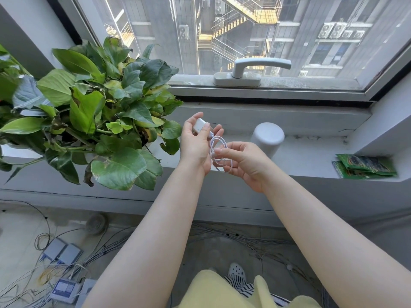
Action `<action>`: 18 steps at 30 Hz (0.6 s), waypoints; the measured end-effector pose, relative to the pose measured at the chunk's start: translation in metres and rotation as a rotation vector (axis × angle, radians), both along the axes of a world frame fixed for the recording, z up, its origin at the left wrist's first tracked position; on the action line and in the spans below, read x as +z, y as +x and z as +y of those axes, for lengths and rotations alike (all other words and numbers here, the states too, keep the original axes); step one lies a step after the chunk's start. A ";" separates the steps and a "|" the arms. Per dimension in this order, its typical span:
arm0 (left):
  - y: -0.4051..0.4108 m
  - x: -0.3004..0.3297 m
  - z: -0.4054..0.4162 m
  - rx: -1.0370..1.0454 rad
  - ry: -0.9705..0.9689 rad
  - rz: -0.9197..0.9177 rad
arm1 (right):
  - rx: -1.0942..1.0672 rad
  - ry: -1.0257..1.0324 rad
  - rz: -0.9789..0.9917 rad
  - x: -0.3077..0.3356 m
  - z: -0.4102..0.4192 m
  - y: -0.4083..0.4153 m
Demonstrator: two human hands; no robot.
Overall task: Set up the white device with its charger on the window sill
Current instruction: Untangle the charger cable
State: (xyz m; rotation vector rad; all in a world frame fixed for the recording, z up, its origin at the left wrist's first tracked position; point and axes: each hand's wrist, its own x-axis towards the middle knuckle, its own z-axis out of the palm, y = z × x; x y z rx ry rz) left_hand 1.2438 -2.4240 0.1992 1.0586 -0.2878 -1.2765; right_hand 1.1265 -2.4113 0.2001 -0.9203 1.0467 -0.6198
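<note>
A white cylindrical device (268, 138) stands upright on the window sill (311, 158), just behind my right hand. My left hand (196, 143) is closed on a small white charger block (199, 125), held above the sill's front edge. A thin white cable (219, 150) runs from the block and hangs in loose coils between my hands. My right hand (244, 163) pinches those coils with thumb and fingertips. The cable's far end is hidden in my fingers.
A large leafy green plant (93, 112) fills the sill's left side, close to my left hand. Green packets (364, 166) lie at the sill's right end. The window handle (255, 67) sits above. Cables and grey boxes (62, 254) cover the floor below.
</note>
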 end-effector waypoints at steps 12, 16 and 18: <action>0.008 0.003 0.004 -0.135 -0.031 -0.088 | 0.031 0.010 0.062 0.003 -0.005 -0.016; 0.006 0.005 0.006 -0.177 -0.067 -0.039 | -0.006 -0.038 0.126 0.003 -0.005 -0.015; 0.004 0.004 0.006 -0.195 -0.087 -0.039 | -0.028 -0.067 0.146 0.004 -0.005 -0.015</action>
